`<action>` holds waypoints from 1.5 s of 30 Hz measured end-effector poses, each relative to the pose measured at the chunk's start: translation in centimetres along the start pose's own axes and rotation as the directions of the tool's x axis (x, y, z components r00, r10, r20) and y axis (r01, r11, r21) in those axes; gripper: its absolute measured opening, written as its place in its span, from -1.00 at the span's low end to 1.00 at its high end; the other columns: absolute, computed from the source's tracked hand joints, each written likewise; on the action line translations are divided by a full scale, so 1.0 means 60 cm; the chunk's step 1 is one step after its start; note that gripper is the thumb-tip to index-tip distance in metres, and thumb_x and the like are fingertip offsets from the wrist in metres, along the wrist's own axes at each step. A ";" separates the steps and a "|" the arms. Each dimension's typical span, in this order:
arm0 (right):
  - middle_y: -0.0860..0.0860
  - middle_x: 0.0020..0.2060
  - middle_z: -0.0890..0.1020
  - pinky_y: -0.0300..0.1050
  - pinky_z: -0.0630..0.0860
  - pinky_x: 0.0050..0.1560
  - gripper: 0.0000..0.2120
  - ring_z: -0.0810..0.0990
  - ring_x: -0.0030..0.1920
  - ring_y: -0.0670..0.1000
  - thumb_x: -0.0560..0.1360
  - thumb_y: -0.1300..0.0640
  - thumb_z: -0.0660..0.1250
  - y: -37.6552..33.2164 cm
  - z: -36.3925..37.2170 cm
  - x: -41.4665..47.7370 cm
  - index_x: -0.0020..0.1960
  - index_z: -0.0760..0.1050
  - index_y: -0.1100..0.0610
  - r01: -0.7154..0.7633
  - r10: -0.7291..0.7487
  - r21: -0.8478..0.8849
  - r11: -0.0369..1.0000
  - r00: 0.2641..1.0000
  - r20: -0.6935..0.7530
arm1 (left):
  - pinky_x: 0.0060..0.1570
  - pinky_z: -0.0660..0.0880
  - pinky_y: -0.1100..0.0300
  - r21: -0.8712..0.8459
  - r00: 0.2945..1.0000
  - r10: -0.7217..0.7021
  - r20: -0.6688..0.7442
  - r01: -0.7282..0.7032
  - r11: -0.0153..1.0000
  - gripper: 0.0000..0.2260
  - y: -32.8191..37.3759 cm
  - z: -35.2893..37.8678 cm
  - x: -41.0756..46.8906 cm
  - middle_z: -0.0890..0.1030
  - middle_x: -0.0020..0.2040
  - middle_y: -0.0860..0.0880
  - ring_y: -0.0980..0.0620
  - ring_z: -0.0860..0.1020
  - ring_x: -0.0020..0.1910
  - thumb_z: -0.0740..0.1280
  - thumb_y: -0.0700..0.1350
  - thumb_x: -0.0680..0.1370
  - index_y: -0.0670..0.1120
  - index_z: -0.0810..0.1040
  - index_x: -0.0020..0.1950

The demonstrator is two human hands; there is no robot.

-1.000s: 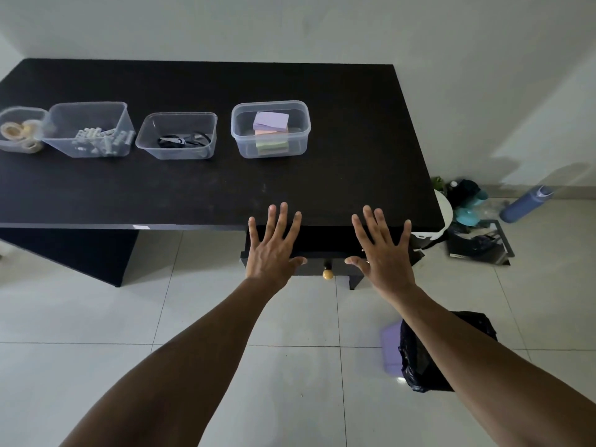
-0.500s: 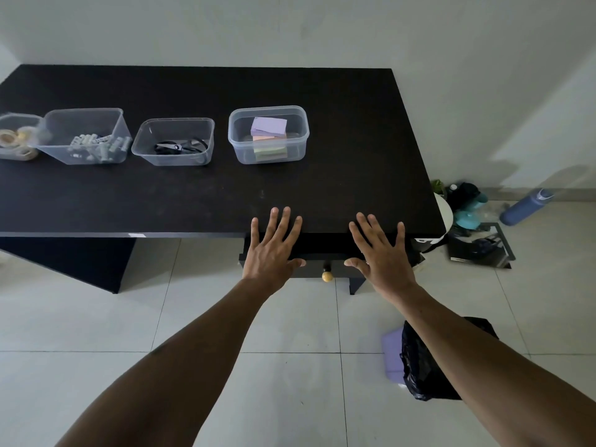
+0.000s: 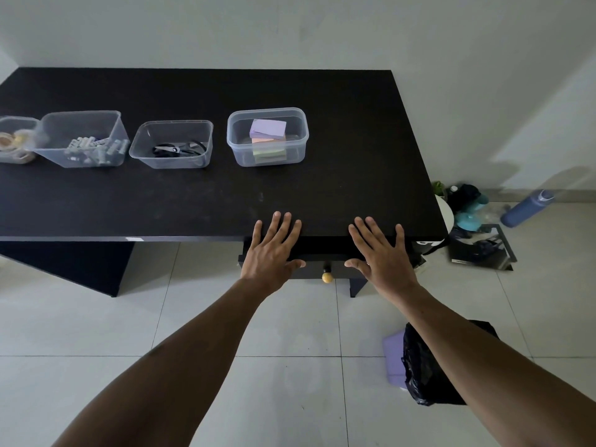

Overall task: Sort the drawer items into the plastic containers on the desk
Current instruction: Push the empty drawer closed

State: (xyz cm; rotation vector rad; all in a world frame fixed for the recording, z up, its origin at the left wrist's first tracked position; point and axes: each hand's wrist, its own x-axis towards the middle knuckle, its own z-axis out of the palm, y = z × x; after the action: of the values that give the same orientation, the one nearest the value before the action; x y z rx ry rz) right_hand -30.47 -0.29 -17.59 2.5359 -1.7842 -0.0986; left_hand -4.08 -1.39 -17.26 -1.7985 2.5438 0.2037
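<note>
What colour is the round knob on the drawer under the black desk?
Yellowish gold; the small round drawer knob shows best in the head view.

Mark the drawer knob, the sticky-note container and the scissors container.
drawer knob [image 3: 326, 277]: head view, its round yellow end.
sticky-note container [image 3: 296, 153]: head view, front wall, right part.
scissors container [image 3: 151, 162]: head view, front wall, left part.

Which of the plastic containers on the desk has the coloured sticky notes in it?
The rightmost container: only it holds a stack of pads, purple on top, then orange and green.
</note>
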 end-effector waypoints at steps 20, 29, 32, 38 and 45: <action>0.10 0.48 0.40 0.49 0.23 0.33 -0.41 0.34 0.50 0.14 0.59 -0.21 0.03 0.006 0.017 0.024 0.51 0.32 0.07 -0.019 0.013 -0.043 0.999 0.992 -0.128 | 0.57 -0.16 -0.09 -0.027 0.995 0.027 -0.099 -0.030 0.999 -0.34 -0.014 0.017 0.024 0.00 0.65 -0.02 -0.08 -0.13 0.62 0.19 0.20 0.63 0.05 -0.02 0.64; 0.07 0.40 0.51 0.49 0.27 0.32 -0.49 0.44 0.44 0.15 0.58 -0.14 0.13 -0.003 0.032 0.034 0.45 0.43 0.05 -0.071 0.067 -0.003 0.997 0.953 -0.296 | 0.54 0.09 -0.13 -0.019 0.978 -0.010 -0.209 0.006 1.000 -0.44 -0.007 0.025 0.034 0.33 0.55 -0.04 -0.13 0.20 0.57 0.32 0.12 0.59 0.06 0.27 0.57; 0.07 0.38 0.53 0.50 0.29 0.31 -0.51 0.46 0.42 0.14 0.58 -0.13 0.16 -0.003 0.037 0.036 0.44 0.44 0.04 -0.073 0.066 -0.008 0.997 0.940 -0.334 | 0.52 0.14 -0.14 -0.008 0.972 -0.019 -0.235 0.017 1.000 -0.45 -0.006 0.028 0.036 0.39 0.52 -0.04 -0.14 0.26 0.55 0.35 0.11 0.58 0.06 0.32 0.55; 0.07 0.37 0.55 0.50 0.33 0.29 -0.51 0.48 0.40 0.16 0.59 -0.14 0.13 -0.004 0.040 0.039 0.43 0.45 0.03 -0.082 0.065 -0.032 0.996 0.930 -0.362 | 0.52 0.16 -0.15 0.013 0.974 -0.030 -0.223 0.034 0.999 -0.45 -0.005 0.028 0.040 0.39 0.52 -0.03 -0.14 0.27 0.55 0.35 0.11 0.58 0.07 0.32 0.55; 0.06 0.34 0.57 0.50 0.41 0.21 -0.54 0.52 0.36 0.18 0.58 -0.13 0.19 -0.005 0.042 0.045 0.41 0.48 0.02 -0.082 0.049 -0.066 0.994 0.916 -0.399 | 0.51 0.17 -0.16 0.061 0.974 -0.029 -0.224 0.044 0.997 -0.46 -0.003 0.026 0.043 0.40 0.51 -0.05 -0.18 0.29 0.53 0.32 0.10 0.60 0.05 0.31 0.55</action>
State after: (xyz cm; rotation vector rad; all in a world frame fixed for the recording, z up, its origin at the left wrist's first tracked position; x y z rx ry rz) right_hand -29.46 -2.73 -20.22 2.2322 -1.6598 0.3170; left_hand -4.88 -3.69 -19.09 -1.9427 2.6228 -0.0868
